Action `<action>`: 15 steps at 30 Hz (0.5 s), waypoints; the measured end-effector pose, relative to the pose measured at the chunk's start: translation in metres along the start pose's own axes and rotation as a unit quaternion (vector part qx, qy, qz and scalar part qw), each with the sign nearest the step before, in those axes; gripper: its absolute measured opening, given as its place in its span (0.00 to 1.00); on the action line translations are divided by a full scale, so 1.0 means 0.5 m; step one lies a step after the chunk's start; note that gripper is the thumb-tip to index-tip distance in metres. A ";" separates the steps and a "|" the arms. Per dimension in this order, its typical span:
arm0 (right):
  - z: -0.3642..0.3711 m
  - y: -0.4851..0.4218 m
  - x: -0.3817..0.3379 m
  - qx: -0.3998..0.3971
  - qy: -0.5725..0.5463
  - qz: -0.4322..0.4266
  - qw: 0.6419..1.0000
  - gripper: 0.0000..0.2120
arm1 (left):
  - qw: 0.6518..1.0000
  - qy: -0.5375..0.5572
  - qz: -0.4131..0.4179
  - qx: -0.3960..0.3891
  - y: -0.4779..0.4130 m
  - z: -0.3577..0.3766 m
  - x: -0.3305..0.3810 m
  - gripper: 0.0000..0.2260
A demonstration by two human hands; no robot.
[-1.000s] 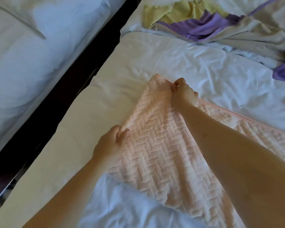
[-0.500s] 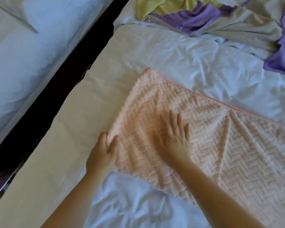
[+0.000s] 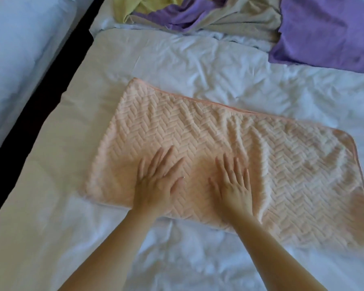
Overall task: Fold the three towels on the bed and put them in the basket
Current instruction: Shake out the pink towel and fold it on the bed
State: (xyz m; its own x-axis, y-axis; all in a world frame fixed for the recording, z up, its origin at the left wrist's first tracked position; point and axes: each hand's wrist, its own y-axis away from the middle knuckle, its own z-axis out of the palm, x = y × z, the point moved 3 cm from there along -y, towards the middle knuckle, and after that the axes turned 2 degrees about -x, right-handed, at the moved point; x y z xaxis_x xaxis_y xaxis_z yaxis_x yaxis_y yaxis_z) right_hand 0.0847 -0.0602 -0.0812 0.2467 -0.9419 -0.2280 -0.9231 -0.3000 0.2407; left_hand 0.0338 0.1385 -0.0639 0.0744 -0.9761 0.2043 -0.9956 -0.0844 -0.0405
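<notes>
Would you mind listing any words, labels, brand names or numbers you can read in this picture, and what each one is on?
None: no readable text shows anywhere.
The pink towel shows only a woven herringbone pattern and no visible tag.
The purple cloth, yellow-green cloth, beige cloth and white bed sheet are plain.

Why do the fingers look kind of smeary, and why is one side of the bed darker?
In the head view, the left hand and right hand look soft and streaky on the pink towel, likely motion blur; the towel's weave stays fairly crisp farther right. The white sheet is brightest up top, dimmer and bluish near the bottom. The straight bed edge curves slightly, a wide-angle effect.
</notes>
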 end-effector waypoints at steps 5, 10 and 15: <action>0.020 0.049 0.119 -0.001 0.032 0.026 0.999 0.29 | 0.991 -0.079 0.018 -0.106 -0.009 0.092 -0.004 0.27; -0.024 0.132 0.356 0.002 0.052 0.159 0.986 0.31 | 0.988 -0.103 -0.012 -0.112 -0.018 0.093 0.007 0.27; -0.069 0.177 0.449 0.035 0.018 0.255 0.966 0.34 | 0.997 -0.004 0.051 -0.055 -0.041 0.082 0.170 0.24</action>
State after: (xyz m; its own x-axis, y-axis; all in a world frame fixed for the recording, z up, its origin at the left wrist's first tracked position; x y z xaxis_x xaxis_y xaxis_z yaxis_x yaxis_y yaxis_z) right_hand 0.0686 -0.3034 -0.0788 -0.2369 -0.9695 -0.0624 -0.9446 0.2149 0.2482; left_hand 0.0628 0.0492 -0.0858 -0.0271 -0.9801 0.1968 -0.9982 0.0370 0.0466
